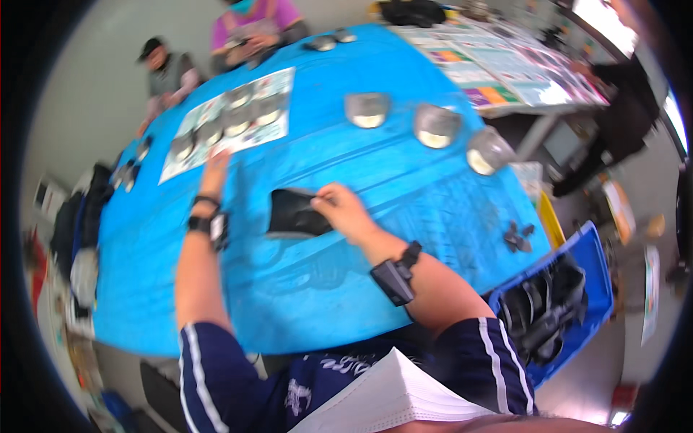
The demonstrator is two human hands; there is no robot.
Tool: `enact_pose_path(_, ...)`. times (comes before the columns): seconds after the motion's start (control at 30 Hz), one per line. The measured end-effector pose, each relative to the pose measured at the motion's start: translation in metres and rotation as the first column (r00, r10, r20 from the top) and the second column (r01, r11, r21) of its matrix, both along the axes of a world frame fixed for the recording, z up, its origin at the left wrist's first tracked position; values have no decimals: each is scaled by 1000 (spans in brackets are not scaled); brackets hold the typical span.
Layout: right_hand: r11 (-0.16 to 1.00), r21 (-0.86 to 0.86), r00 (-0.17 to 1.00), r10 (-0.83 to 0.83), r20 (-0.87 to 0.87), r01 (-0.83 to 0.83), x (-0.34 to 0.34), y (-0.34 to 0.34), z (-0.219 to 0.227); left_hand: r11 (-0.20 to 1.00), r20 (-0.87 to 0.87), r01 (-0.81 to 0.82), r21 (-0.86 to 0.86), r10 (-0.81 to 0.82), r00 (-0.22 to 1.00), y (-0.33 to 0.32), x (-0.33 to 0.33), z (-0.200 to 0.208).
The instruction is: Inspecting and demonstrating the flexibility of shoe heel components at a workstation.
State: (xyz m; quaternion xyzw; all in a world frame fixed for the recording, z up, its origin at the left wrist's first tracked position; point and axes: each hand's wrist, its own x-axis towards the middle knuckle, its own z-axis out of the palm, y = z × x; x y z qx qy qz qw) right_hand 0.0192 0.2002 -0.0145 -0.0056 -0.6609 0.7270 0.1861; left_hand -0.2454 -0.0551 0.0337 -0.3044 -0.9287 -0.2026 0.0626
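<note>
My right hand [342, 209] pinches the right edge of a flat, dark black piece [292, 212] that looks like leather or fabric, at the middle of the blue-covered table. To its left, my left hand [216, 167] reaches forward with its fingers stretched out, somewhat blurred, and nothing shows in it. Its fingertips are at the near edge of a white printed sheet [280, 130]. On that sheet stand several grey curved pieces with pale fronts; one grey piece [210, 132] is just beyond my left fingers.
Three grey curved pieces with pale rims, one of them a middle piece [436, 126], stand at the right of the blue table cover [317, 159]. Small dark scraps [517, 237] lie near the right edge. A blue crate [605, 289] holds black parts. Two people sit across; another stands right.
</note>
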Motion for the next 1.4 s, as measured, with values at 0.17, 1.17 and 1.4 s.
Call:
enact_pose_path(0.17,997,-41,997,-71,15,72,17,50,-26,885,304,-241,399,120,945,148,30,-51)
enact_pose_path(1.17,996,51,969,54,240,-68,29,30,10,874,-167,-466,138,484,859,173,-12,-18)
enact_pose_path(1.4,998,61,969,11,247,-27,35,39,-13,883,-87,-298,362,351,932,220,-20,-53)
